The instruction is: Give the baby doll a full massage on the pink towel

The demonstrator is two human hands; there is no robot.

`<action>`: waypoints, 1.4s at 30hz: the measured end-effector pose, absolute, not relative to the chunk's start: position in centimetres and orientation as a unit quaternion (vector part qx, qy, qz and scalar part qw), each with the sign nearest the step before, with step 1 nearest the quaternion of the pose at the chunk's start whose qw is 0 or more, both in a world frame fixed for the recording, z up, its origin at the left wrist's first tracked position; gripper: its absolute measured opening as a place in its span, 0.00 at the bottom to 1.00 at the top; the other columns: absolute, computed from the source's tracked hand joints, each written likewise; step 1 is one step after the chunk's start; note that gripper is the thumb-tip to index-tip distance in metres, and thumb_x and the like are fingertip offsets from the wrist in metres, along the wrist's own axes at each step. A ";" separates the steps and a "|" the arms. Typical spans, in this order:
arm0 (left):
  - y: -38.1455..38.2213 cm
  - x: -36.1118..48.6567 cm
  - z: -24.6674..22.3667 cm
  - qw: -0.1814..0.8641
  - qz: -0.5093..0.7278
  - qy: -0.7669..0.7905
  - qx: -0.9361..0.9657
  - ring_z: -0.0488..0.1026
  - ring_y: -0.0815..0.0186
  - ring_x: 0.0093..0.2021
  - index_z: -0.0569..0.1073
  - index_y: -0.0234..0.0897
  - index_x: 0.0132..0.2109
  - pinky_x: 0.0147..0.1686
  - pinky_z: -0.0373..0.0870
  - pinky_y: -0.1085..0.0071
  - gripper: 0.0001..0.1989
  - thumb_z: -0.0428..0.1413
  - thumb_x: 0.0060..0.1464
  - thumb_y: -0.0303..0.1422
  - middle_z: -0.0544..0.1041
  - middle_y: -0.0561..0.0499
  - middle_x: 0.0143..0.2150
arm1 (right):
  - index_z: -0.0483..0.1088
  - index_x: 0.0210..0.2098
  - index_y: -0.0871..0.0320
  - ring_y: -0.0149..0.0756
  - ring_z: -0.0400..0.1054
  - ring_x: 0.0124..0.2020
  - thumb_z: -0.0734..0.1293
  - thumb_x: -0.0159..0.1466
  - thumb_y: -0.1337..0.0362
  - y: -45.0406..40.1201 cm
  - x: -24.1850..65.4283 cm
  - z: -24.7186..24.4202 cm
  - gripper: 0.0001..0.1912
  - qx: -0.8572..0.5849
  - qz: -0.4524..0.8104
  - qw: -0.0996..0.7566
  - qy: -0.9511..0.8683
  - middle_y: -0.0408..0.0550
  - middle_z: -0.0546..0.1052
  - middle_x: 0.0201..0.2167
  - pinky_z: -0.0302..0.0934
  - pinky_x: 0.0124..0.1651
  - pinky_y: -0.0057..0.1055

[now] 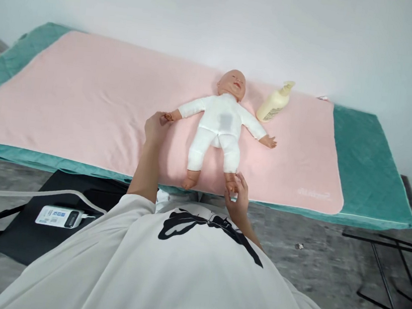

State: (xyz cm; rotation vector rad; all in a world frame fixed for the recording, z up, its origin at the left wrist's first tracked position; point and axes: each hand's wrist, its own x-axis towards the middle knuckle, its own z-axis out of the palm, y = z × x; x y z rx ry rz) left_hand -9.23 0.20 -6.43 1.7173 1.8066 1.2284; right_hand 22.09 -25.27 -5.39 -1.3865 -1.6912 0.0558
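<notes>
A baby doll (pixel 220 121) with a white cloth body lies face up on a pink mat (pixel 96 96), its arms spread and its head toward the wall. My left hand (pixel 156 127) has its fingers closed on the doll's hand at the left. Low on the right, my right hand (pixel 237 196) holds the doll's foot between thumb and fingers. Beside the doll's head and arm stands a pale yellow pump bottle (pixel 274 103), touched by neither hand.
The mat covers a green padded table (pixel 372 165) against a white wall. Below left, a black chair (pixel 19 239) bears a white device (pixel 57 216) with a cable. A black metal frame (pixel 382 266) stands at the lower right.
</notes>
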 end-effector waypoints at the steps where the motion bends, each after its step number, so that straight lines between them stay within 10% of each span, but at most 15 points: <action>1: 0.3 -9.3 -6.6 0.170 0.435 0.638 0.612 0.70 0.67 0.39 0.75 0.37 0.42 0.43 0.69 0.64 0.17 0.65 0.48 0.42 0.79 0.54 0.38 | 0.56 0.65 0.49 0.44 0.65 0.64 0.64 0.65 0.69 -25.3 22.1 -5.8 0.30 -0.559 0.022 0.461 -0.688 0.58 0.68 0.62 0.74 0.55 0.46; 16: 0.3 -8.6 -4.9 0.134 0.409 0.674 0.601 0.72 0.58 0.45 0.76 0.33 0.44 0.53 0.69 0.53 0.16 0.64 0.46 0.29 0.79 0.46 0.44 | 0.53 0.67 0.47 0.45 0.64 0.65 0.63 0.66 0.70 -25.3 22.2 -6.2 0.33 -0.546 0.016 0.470 -0.693 0.57 0.66 0.62 0.72 0.58 0.49; 30: -1.5 -1.5 2.6 0.104 0.478 0.538 0.687 0.76 0.57 0.55 0.72 0.45 0.58 0.59 0.70 0.60 0.24 0.57 0.58 0.47 0.79 0.47 0.54 | 0.53 0.66 0.49 0.44 0.64 0.64 0.62 0.68 0.64 -18.9 23.9 -0.7 0.28 -0.513 0.007 0.516 -0.686 0.57 0.68 0.59 0.72 0.58 0.49; 42: -2.0 4.3 1.1 0.115 0.379 0.456 0.797 0.74 0.59 0.57 0.73 0.44 0.56 0.62 0.66 0.58 0.19 0.57 0.60 0.40 0.78 0.49 0.56 | 0.56 0.64 0.52 0.44 0.63 0.64 0.57 0.71 0.56 -14.5 23.7 3.4 0.23 -0.537 0.050 0.471 -0.698 0.55 0.68 0.59 0.67 0.62 0.49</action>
